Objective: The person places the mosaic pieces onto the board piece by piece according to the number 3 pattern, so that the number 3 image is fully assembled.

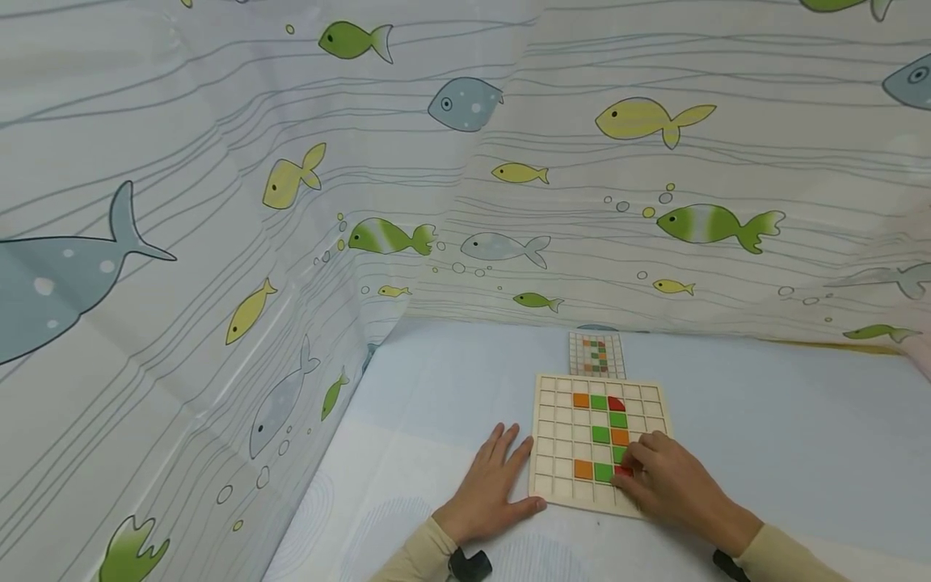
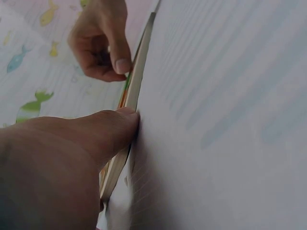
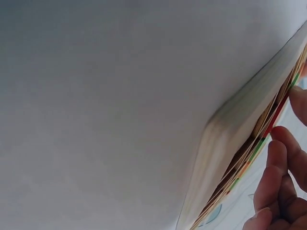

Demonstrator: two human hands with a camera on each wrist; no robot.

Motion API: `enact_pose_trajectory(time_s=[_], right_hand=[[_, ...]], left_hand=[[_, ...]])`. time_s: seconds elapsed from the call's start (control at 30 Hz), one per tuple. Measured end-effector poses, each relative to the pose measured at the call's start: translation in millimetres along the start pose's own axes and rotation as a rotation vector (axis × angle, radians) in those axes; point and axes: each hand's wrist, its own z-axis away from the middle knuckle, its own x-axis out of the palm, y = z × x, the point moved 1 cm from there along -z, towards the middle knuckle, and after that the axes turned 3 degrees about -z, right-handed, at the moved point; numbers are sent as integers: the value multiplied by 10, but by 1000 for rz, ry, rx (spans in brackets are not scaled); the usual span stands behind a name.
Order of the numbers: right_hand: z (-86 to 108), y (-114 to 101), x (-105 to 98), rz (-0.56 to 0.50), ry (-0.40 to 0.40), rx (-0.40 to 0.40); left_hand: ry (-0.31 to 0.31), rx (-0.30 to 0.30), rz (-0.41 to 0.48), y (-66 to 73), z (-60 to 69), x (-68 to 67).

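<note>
A square wooden grid board (image 1: 554,432) lies on the table, holding orange, green and red tiles in several cells. My right hand (image 1: 676,485) is over the board's lower right part. Its thumb and fingertips pinch a red tile (image 3: 277,115) at its two ends, at board level; in the head view the fingers partly cover this tile. Beside it in the same row are a green tile (image 1: 603,473) and an orange tile (image 1: 583,469). My left hand (image 1: 489,489) rests with spread fingers along the board's left edge, its thumb (image 2: 108,127) touching the near left corner.
Behind the board lies a small pattern card (image 1: 614,356) with a printed grid of coloured squares. A pale cloth (image 1: 785,428) covers the table. Fish-print sheets (image 1: 407,178) hang as walls at the back and left.
</note>
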Motion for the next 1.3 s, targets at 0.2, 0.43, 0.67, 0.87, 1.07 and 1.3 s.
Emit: enact_pose_trajectory(time_s=[0.2,0.43,0.67,0.87,1.07,1.3], right_hand=[[-28,1,-8,1,-22,12],[-36,-2,-17,-1,-24,5],[-51,-15,-96,-33,-27,14],[-51,65,-263,-1,-49,50],[-8,271,-496,62,-46,84],[147,661,-827,159,14,106]], left_hand=[[6,6,-6,6,-12,-4],[11,14,-10,0,-20,1],[10,11,-4,-6,-33,7],[-2,11,-8,-17,-22,-2],[-12,9,46,-65,-10,-62],[-5,-27,122,-213,16,-237]])
